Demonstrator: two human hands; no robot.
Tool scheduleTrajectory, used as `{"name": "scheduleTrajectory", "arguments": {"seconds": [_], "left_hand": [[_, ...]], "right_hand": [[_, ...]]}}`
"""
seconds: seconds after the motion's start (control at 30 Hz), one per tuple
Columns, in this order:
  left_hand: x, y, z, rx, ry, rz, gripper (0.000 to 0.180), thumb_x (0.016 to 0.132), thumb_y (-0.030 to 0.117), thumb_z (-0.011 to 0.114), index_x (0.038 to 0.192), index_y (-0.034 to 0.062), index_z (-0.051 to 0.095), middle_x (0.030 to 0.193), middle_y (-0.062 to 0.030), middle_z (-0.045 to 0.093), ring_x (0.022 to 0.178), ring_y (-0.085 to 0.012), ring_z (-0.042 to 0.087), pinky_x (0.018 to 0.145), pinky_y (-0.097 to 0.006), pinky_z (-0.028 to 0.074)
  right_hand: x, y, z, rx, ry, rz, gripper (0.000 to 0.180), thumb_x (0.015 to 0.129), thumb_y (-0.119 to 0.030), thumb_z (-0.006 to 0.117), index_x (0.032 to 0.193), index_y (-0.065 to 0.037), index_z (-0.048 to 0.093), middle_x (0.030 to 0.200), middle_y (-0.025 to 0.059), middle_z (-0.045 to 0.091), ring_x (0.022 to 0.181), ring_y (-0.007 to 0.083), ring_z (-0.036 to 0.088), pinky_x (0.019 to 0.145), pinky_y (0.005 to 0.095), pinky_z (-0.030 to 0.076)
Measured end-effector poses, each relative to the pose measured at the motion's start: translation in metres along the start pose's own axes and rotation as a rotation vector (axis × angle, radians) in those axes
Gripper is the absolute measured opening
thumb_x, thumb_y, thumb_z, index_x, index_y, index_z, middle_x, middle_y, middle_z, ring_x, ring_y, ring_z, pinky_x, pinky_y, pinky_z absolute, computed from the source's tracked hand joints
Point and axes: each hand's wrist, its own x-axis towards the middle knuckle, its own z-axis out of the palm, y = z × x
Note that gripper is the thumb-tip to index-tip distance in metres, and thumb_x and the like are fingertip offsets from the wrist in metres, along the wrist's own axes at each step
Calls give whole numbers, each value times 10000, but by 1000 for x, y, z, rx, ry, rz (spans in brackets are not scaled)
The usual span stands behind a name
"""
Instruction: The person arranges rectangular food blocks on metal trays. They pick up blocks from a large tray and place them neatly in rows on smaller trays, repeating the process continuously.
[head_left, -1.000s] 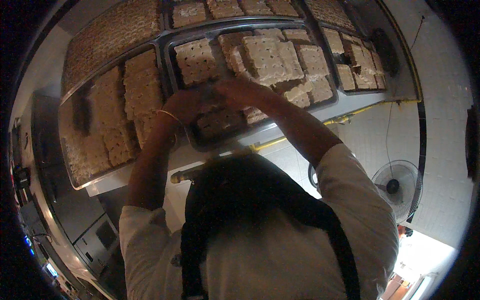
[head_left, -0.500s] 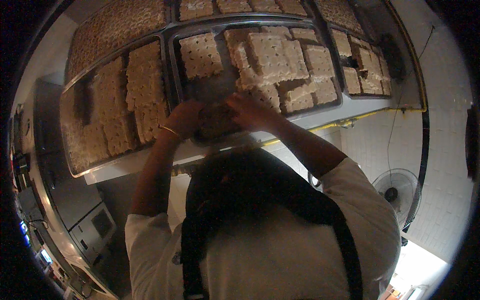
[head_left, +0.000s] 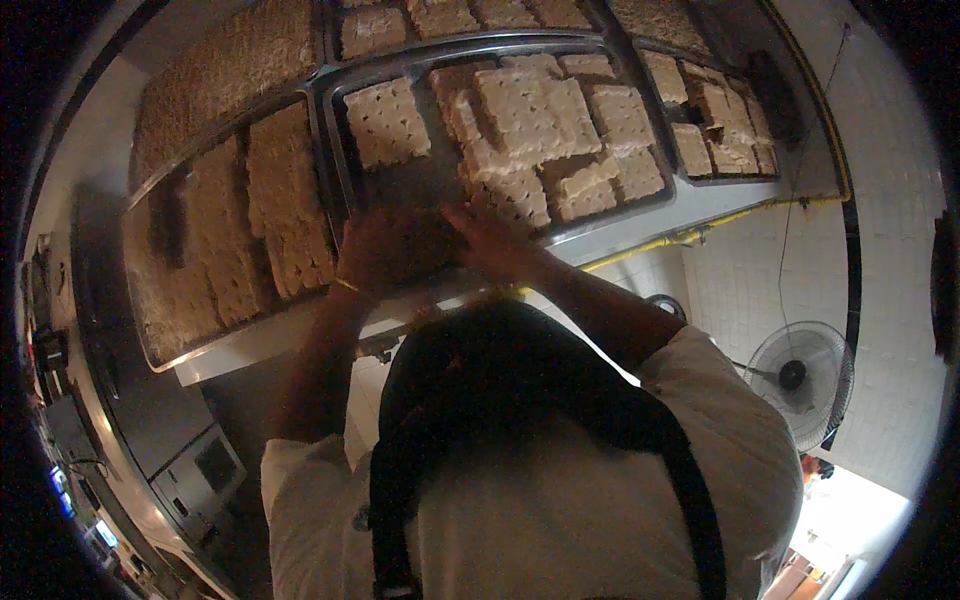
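Both my hands are low over the near edge of the middle metal tray (head_left: 340, 150), which holds pale, flat baked slabs dotted with holes. My left hand (head_left: 372, 248) is at the tray's near left corner, its fingers blurred and lost in shadow. To its right, my right hand (head_left: 492, 243) points inward with its fingers stretched and apart. Between them is a dark, shaded slab (head_left: 420, 240); whether either hand grips it is hard to see. A single square slab (head_left: 387, 122) sits beyond my left hand. Overlapping pieces (head_left: 535, 110) are piled on the tray's right side.
A tray of long browned slabs (head_left: 285, 190) adjoins on the left, and smaller squares (head_left: 715, 120) fill one on the right. More trays stand behind. A yellow pipe (head_left: 650, 245) runs along the counter's front. At right is a round fan (head_left: 795, 375).
My view has shifted slightly. Both hands have come a little nearer to the tray's front edge, and the shaded slab remains between them. The pieces on the right side keep their arrangement.
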Motion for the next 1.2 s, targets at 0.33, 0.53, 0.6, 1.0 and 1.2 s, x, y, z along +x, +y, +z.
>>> {"name": "scheduleTrajectory", "arguments": {"seconds": [0.33,0.53,0.6,1.0,1.2], "left_hand": [[1,-14,34,-189,-98,216,587,880,422,727,1405,222,557,1324,-154,588,1192,-374,599,1005,-498,508],[-3,9,6,-116,-47,226,546,904,339,701,1413,212,552,1469,-142,501,1353,-365,502,1064,-503,482],[0,20,-12,-51,-47,253,533,900,334,701,1400,208,567,1478,-129,500,1363,-364,490,1072,-502,476],[15,98,-37,71,-90,-87,430,917,154,721,1340,115,655,1427,-122,595,1360,-342,507,1179,-469,383],[106,190,-35,-360,-82,-439,291,1006,149,629,1266,21,653,1291,-221,656,1240,-379,603,1111,-503,448]], "right_hand": [[1,1,14,-134,104,-24,598,876,-138,666,1436,-40,483,1256,282,615,1165,479,603,1021,570,482],[-16,-16,-7,-237,334,-148,547,911,-232,683,1405,-49,535,1180,241,658,1053,430,652,902,537,540],[-31,-3,-24,-140,496,-382,530,913,-253,693,1378,-37,557,1147,240,667,1028,426,658,895,515,547],[-269,308,-273,-265,845,731,681,874,-403,771,1404,-31,559,1332,214,641,1234,395,613,1042,466,508],[-298,439,-370,-265,614,566,821,728,-340,869,1438,-95,538,1363,195,612,1284,406,565,1076,464,476]]}}
